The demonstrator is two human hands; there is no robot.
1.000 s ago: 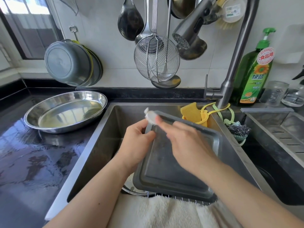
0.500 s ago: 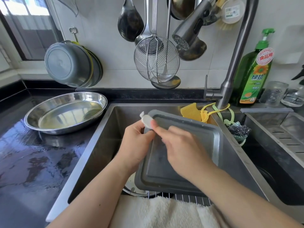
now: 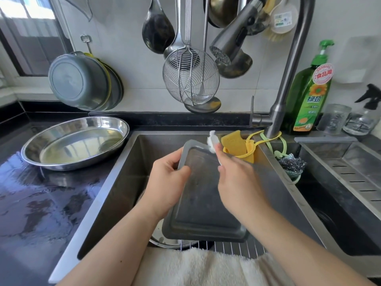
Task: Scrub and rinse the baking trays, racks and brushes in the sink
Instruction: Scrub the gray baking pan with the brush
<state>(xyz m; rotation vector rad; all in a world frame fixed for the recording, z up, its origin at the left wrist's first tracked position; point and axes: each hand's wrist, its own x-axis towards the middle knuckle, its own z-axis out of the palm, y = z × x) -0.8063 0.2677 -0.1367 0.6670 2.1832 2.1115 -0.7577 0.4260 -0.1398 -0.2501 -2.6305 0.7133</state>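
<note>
A dark grey baking tray (image 3: 203, 205) stands tilted in the steel sink (image 3: 123, 178), its far end raised. My left hand (image 3: 167, 178) grips the tray's left edge near the top. My right hand (image 3: 237, 182) pinches a small white scrubbing pad (image 3: 212, 142) and holds it against the tray's top right corner. Under the tray's near end lie a wire rack (image 3: 231, 247) and a round metal dish (image 3: 165, 240), both mostly hidden.
An oval steel pan (image 3: 76, 142) sits on the wet black counter at left. A yellow sponge holder (image 3: 237, 146), a steel scourer (image 3: 291, 163) and the faucet (image 3: 286, 79) stand at the sink's back right, with a green soap bottle (image 3: 311, 96). Ladles and a wire skimmer (image 3: 190, 79) hang above.
My right hand has slid the white pad from the tray's top left corner across to its top right corner. The tray has turned more end-on; my left hand keeps hold of its left edge.
</note>
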